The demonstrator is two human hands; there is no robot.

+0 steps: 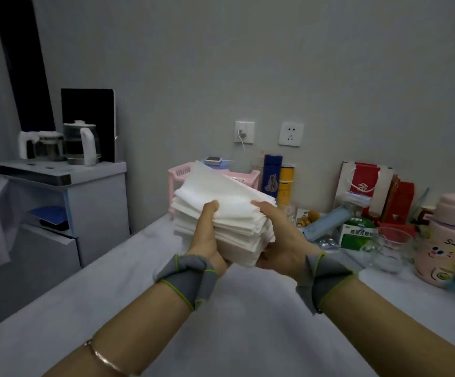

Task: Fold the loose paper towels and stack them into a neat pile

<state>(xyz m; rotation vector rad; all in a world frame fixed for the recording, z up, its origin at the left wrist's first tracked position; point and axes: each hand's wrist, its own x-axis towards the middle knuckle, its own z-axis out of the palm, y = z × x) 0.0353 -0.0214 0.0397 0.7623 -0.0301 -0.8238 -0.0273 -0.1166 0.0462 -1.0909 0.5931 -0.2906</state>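
Head view: I've got a thick stack of white paper towels (pixel 222 213) up off the white table (pixel 248 327), held between both hands. My left hand (pixel 207 236) grips the near left edge with its thumb pressed on top. My right hand (pixel 284 238) clamps the right side, thumb on top and fingers underneath. The stack tilts, and its top sheet lifts at the far corner. The edges look ragged, not squared. Grey wristbands (pixel 187 277) sit on both wrists. Just behind the stack is a pink plastic rack (pixel 181 172), with a blue flask (pixel 272 174) and a yellow bottle (pixel 286 185) to its right. A glass kettle (pixel 80 142) stands on the cabinet far left.
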